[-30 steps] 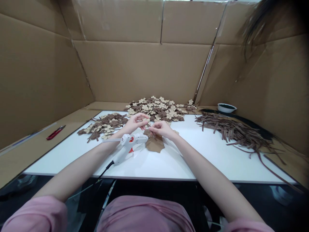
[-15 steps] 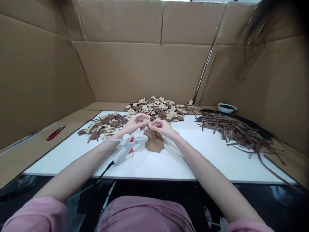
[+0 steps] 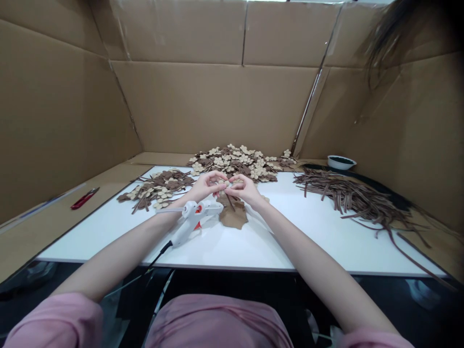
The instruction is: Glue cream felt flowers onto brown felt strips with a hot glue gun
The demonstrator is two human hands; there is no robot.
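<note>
The person holds both hands close together over the white board [image 3: 264, 251], near its middle. A small pale flower [image 3: 227, 183] is just between them: to the right of the left hand [image 3: 207, 186] and to the left of the right hand [image 3: 247, 189]. Neither hand is clearly nearer, since the fingertips of each one meet its edge. Both hands are half curled, thumb and fingertips drawn together on this flower; how firmly they press, I cannot tell.

A thin brown strip [image 3: 230, 200] points from the fingers toward the near side, with its long axis leaning slightly to the right. Its upper end is hidden, so I cannot say whether it is joined to the flower. Below it, on the near side, there is a tan leaf-shaped piece [image 3: 234, 219]. The white glue gun [image 3: 185, 228] is at the left of this piece, beside the left forearm.
</note>
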